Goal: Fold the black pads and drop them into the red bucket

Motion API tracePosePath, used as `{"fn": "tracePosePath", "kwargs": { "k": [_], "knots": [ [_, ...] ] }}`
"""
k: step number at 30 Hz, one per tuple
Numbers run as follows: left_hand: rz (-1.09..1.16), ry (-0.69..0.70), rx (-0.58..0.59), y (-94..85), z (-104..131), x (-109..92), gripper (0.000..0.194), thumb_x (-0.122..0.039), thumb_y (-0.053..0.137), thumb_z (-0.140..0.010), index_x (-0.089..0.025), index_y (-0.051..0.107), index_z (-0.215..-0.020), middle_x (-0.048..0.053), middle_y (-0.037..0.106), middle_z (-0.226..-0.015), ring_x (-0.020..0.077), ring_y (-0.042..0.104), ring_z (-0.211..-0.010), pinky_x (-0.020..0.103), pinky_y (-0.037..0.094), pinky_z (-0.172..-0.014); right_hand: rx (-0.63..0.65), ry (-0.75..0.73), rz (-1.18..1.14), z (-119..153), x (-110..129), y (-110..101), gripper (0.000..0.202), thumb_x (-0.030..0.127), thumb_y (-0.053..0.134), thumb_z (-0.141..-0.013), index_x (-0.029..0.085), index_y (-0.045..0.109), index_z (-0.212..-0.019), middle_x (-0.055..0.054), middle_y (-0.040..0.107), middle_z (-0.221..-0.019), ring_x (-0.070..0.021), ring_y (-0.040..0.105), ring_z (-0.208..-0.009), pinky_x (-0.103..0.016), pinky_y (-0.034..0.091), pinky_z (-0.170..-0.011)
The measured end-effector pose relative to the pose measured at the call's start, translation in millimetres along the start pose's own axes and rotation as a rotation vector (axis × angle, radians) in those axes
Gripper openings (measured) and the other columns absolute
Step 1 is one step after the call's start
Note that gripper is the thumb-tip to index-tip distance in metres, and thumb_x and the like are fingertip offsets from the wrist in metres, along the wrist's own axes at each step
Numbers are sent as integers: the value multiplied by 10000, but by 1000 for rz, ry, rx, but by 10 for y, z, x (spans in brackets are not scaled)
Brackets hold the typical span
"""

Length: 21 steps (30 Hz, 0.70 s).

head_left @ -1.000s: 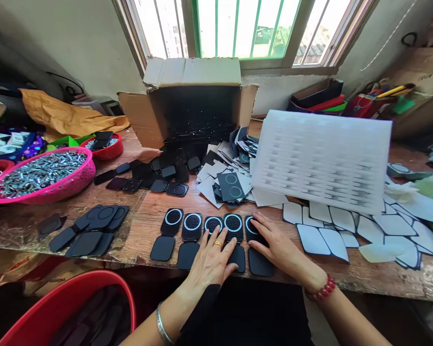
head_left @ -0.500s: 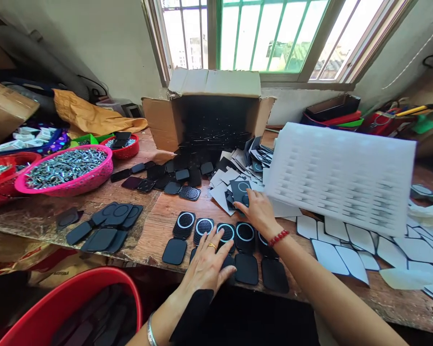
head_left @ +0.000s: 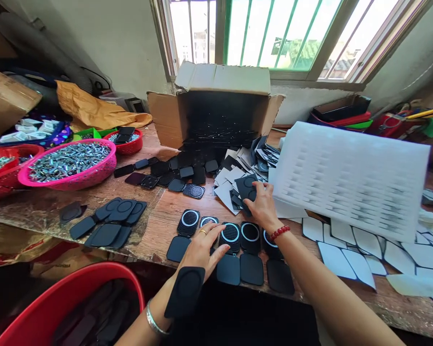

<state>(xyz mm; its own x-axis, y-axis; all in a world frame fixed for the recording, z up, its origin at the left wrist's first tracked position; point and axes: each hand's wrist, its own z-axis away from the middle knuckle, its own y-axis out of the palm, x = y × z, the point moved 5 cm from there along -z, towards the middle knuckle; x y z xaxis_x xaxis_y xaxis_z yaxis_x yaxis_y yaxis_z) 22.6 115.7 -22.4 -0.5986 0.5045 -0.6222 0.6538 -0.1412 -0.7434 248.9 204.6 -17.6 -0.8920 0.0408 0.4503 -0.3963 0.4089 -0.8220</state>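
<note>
My right hand pinches a dark square card with a ring outline, over the edge of a heap of dark and pale cards. My left hand has its fingers apart above a row of opened black folding pads. On my left wrist lies a black rounded piece with a faint circle; how it stays there is unclear. White rings show on the pads' upper halves, such as the leftmost pad and a middle pad. My left hand covers part of the second pad.
An open cardboard box stands behind a cluster of black parts. Pink and red baskets of metal pieces sit left, near stacked black pads. A red tub is below. White foam sheet and white-faced pieces lie right.
My left hand has shifted left, uncovering the third pad. The black piece on its wrist now shows its circle. The dark card in my right hand has tilted, and the view has swung slightly.
</note>
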Motion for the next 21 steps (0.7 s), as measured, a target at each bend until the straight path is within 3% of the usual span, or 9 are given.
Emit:
{"fn": "tracePosePath", "kwargs": {
  "k": [5,7,9,11,16,21],
  "knots": [
    [88,-43,7,-28,-78,-104,385,-258,629,-870,-194,616,-1249,111,652,-1247,252,576,-1209,413,461,-1055,-41,-121,-3,155,182,-218,266,205,628,-798,140,633,-1055,-210,444,-1313,-402,423,-1237,-581,390,-987],
    [109,-55,3,-29,-112,-114,376,-226,611,-877,-194,611,-1251,106,656,-1238,242,581,-1194,403,457,-1051,-62,-277,-81,361,424,-362,130,221,588,-859,170,676,-940,-176,542,-1211,-364,478,-1164,-559,412,-963],
    [104,-58,1,-16,-151,-100,390,-192,589,-876,-192,597,-1266,105,655,-1229,235,581,-1182,399,461,-1040,-6,-448,-290,645,711,-503,139,249,565,-906,204,687,-858,-114,620,-998,-281,561,-995,-476,476,-889],
    [83,-40,37,25,-192,-94,419,-166,598,-852,-191,591,-1270,97,652,-1230,229,581,-1170,382,467,-1031,76,-557,-464,943,971,-617,129,228,567,-918,234,689,-874,-81,637,-957,-248,574,-968,-437,508,-847],
    [11,-68,111,90,-237,-119,338,-156,528,-880,-137,628,-1202,107,660,-1235,237,579,-1180,364,441,-1057,101,-629,-480,1396,1306,-686,199,156,599,-899,236,659,-1071,-104,619,-1189,-295,463,-1245,-521,455,-1005],
    [52,-112,83,44,-149,-94,376,-172,541,-881,-149,598,-1253,99,671,-1203,231,605,-1129,362,467,-1005,32,-644,-539,1516,1345,-741,149,68,606,-869,216,618,-885,-90,650,-1045,-262,538,-1118,-458,511,-941]
  ]
}}
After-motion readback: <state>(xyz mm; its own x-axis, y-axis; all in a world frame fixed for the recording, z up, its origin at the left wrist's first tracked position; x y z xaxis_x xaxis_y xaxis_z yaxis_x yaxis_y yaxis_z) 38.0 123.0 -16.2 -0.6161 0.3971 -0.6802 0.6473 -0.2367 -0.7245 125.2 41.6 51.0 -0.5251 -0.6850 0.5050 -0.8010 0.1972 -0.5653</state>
